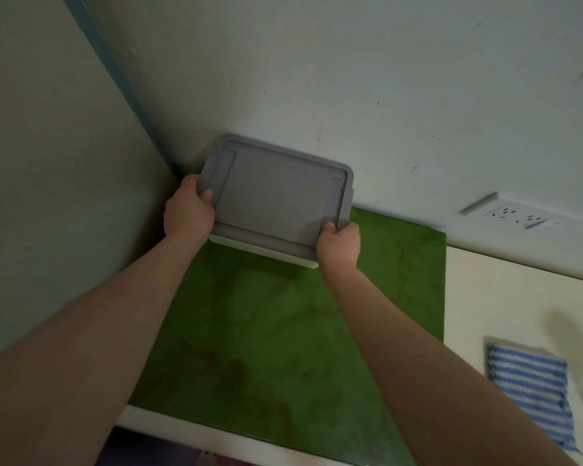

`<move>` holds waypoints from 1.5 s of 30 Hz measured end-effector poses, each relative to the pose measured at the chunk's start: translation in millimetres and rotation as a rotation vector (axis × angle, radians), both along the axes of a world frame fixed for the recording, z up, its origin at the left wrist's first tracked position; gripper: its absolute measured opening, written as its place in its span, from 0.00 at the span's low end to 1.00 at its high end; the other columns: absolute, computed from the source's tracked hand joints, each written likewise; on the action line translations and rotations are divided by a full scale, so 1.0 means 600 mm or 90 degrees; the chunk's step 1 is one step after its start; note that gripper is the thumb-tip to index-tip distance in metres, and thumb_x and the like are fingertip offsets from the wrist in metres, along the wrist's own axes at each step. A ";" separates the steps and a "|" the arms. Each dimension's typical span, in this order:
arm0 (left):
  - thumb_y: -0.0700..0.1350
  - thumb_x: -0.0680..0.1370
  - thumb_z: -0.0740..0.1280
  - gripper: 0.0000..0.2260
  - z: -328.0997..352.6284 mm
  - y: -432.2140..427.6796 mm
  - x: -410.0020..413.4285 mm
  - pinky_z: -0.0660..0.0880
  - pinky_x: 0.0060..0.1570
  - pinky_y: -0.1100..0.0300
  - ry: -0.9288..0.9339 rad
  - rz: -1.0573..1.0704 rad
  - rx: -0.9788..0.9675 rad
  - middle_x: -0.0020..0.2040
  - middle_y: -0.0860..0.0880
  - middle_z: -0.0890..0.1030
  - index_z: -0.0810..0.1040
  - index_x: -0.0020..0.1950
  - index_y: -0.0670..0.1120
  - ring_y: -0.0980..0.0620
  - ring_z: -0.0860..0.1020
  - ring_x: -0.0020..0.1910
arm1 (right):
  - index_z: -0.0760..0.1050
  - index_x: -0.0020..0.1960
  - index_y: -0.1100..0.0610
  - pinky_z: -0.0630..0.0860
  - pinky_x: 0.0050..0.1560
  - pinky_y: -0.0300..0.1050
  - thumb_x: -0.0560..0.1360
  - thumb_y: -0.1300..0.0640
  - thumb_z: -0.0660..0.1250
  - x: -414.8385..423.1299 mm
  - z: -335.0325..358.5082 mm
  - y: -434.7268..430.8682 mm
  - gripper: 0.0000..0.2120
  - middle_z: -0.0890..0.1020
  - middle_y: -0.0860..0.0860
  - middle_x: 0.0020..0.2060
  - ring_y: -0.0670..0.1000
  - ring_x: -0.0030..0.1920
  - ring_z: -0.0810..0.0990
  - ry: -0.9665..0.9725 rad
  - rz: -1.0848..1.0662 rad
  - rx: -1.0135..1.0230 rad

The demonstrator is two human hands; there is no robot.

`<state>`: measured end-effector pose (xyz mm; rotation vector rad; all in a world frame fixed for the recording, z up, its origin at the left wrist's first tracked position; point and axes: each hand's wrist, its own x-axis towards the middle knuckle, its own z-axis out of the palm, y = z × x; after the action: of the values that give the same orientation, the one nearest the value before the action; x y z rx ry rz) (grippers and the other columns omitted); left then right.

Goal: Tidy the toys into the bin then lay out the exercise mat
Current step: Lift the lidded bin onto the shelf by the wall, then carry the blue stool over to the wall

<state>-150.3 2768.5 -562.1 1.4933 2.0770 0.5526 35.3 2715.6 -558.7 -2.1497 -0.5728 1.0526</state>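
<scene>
Bin: a white storage bin (266, 253) with a grey lid (276, 193) sits at 12 o'clock of the view, in the corner where the two walls meet, over the far left corner of the green mat (283, 331).
Left grip: the left hand (188, 210) clasps the lid's 9 o'clock edge, with the thumb on top and the fingers curled out of sight under the rim.
Right grip: the right hand (339, 245) clasps the near corner at 4 o'clock of the lid in the same way, thumb on top.
Contact: whether the bin rests on the mat or is held just above it cannot be told; a shadow lies on the mat at its near edge.
Mat: it lies flat and unrolled on the white desk (502, 297), running from the wall at 12 o'clock to the desk's near edge at 6 o'clock.
Toys: none are in view, and the closed lid hides whatever is in the bin.
Done, as judged: with the lid on and no toys about, the tidying looks finished; if this green sheet is the exercise mat, it is already spread.
Left, as judged: probably only to settle the bin in its corner and let go.
Other things: a blue-and-white striped cloth (529, 388) lies at 4 o'clock on the desk, and a wall socket (515, 218) is at 2 o'clock.
</scene>
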 end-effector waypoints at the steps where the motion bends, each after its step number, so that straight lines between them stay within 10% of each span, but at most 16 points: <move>1: 0.42 0.80 0.57 0.14 0.002 0.002 0.002 0.68 0.54 0.50 -0.004 0.001 -0.004 0.61 0.36 0.74 0.68 0.64 0.39 0.37 0.72 0.60 | 0.66 0.61 0.66 0.71 0.55 0.48 0.79 0.61 0.55 -0.001 0.002 0.001 0.14 0.75 0.62 0.59 0.61 0.58 0.74 0.003 0.001 -0.002; 17: 0.45 0.80 0.55 0.20 0.056 -0.157 0.040 0.59 0.70 0.54 0.014 -0.110 0.174 0.70 0.38 0.67 0.63 0.70 0.37 0.43 0.64 0.70 | 0.68 0.64 0.61 0.68 0.60 0.47 0.77 0.48 0.60 0.012 0.034 -0.131 0.21 0.73 0.56 0.56 0.54 0.58 0.72 0.087 -0.036 0.031; 29: 0.53 0.79 0.58 0.27 0.127 -0.468 0.048 0.62 0.70 0.51 -0.126 -0.282 -0.067 0.72 0.42 0.65 0.58 0.73 0.42 0.45 0.64 0.71 | 0.65 0.69 0.62 0.69 0.62 0.48 0.76 0.46 0.63 -0.030 0.120 -0.459 0.28 0.75 0.56 0.63 0.55 0.63 0.74 0.160 -0.172 0.054; 36: 0.52 0.77 0.63 0.26 0.135 -0.615 0.081 0.67 0.63 0.54 -0.092 -0.471 -0.235 0.67 0.40 0.72 0.64 0.70 0.39 0.44 0.71 0.65 | 0.72 0.61 0.64 0.73 0.54 0.47 0.75 0.49 0.65 -0.010 0.126 -0.674 0.22 0.78 0.50 0.41 0.54 0.52 0.78 0.202 -0.306 0.063; 45: 0.53 0.77 0.61 0.27 0.111 -0.800 0.239 0.66 0.64 0.53 -0.089 -0.608 -0.301 0.69 0.41 0.69 0.61 0.72 0.41 0.44 0.69 0.67 | 0.75 0.51 0.61 0.71 0.45 0.43 0.76 0.49 0.63 0.110 0.093 -0.929 0.15 0.80 0.61 0.53 0.57 0.57 0.78 0.181 -0.498 0.046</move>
<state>-6.7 2288.3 -495.5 1.8217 1.0595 -0.1918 101.5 2158.0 -502.7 -1.8450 0.3454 0.8341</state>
